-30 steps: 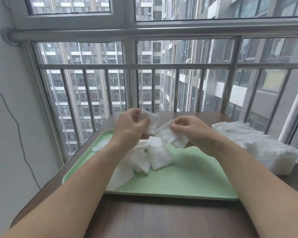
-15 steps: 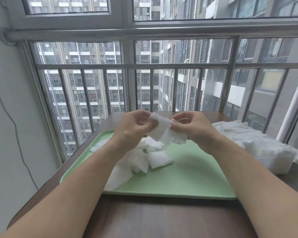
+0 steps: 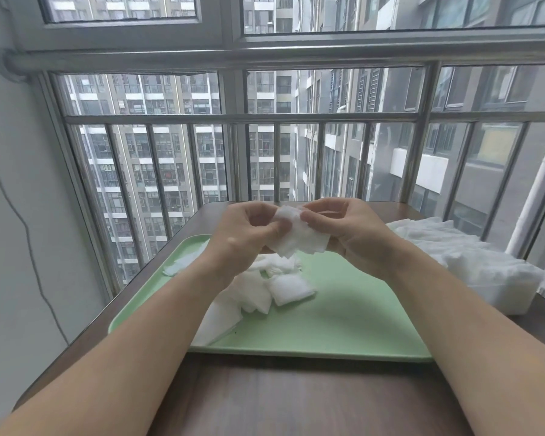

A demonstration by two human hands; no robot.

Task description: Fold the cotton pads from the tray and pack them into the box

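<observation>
Tall apartment blocks fill the window behind a metal railing (image 3: 243,116), and a dark wooden surface (image 3: 296,401) runs up to that railing at its far edge. On the surface lies a pale green tray (image 3: 343,325), its long side parallel to the near edge.

Both hands are raised above the far half of the tray, close together. The left hand (image 3: 246,237) and the right hand (image 3: 350,231) each pinch the same white cotton pad (image 3: 299,239) between thumb and fingers, the left at the pad's left side, the right at its upper right. Both hands are curled closed on it. The pad hangs between them, clear of the tray, its lower edge loose and uneven; whether it is one pad or two layered together I cannot tell.

Below the hands, toward the tray's left and middle, a loose heap of pads (image 3: 258,287) rests on the tray, partly hidden by the left forearm. One more pad (image 3: 177,267) lies apart near the tray's far left corner.

Near the surface's right edge, just beside the tray, stands the box (image 3: 497,297), piled with white pads to above its rim.
</observation>
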